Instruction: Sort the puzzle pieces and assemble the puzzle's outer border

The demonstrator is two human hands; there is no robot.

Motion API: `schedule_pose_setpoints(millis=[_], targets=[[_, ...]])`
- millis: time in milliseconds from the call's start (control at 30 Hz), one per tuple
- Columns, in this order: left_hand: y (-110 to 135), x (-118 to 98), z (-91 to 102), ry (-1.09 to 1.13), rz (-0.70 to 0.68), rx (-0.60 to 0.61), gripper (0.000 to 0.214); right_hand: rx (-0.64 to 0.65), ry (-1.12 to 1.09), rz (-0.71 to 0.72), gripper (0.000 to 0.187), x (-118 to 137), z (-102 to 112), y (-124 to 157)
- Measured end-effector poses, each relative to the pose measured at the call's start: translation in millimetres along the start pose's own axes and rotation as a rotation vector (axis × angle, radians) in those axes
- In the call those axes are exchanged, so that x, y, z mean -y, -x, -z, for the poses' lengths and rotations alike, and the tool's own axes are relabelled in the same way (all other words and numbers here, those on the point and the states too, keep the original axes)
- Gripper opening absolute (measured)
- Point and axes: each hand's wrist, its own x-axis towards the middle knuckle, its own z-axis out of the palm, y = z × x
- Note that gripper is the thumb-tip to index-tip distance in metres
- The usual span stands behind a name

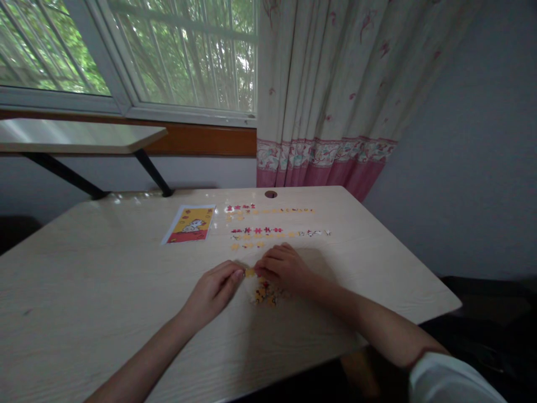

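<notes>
A yellow jigsaw puzzle piece (250, 272) sits between my two hands, just above or on the table. My left hand (216, 290) pinches its left edge with thumb and fingers. From the other side my right hand (285, 270) has its curled fingertips at the right edge of the piece; part of that grip is hidden. Under my right hand lies a small heap of loose puzzle pieces (264, 294), mixed yellow, red and white. Beyond the hands, sorted pieces lie in rows, among them red pieces (268, 230) and yellow pieces (274, 211).
The pale wooden table (138, 313) carries a picture card (189, 225) with a white dog on yellow and red, left of the rows. A cable hole (271, 194) is near the back edge. A raised shelf (79, 135) stands at the back left, and a curtain (323, 101) hangs behind.
</notes>
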Motion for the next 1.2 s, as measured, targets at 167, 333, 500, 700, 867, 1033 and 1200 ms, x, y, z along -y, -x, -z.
schedule_pose_setpoints(millis=[167,333,500,700,867,1033,1200], targets=[[1.5,-1.2,3.2,-0.105,-0.041,0.041,0.024,-0.156,0.027,-0.135,0.02,-22.6,19.7,-2.8],[3.8,0.8,3.4,-0.221,-0.108,0.104,0.021,-0.337,0.13,-0.314,0.021,-48.1,41.3,0.5],[4.8,3.2,3.4,-0.249,-0.125,0.107,0.021,-0.357,0.196,-0.299,0.02,-55.2,52.8,2.2],[4.7,5.1,3.6,-0.236,-0.135,0.123,0.019,-0.33,0.223,-0.261,0.018,-54.6,54.3,1.0],[5.4,6.3,2.8,-0.248,-0.128,0.136,0.019,-0.297,0.222,-0.268,0.018,-53.2,55.0,0.4],[5.8,5.6,2.9,-0.265,-0.144,0.131,0.019,-0.298,0.163,-0.308,0.017,-51.6,50.5,-0.3],[4.7,4.7,3.2,-0.254,-0.154,0.132,0.019,-0.111,0.001,-0.483,0.01,-53.2,25.1,0.7]])
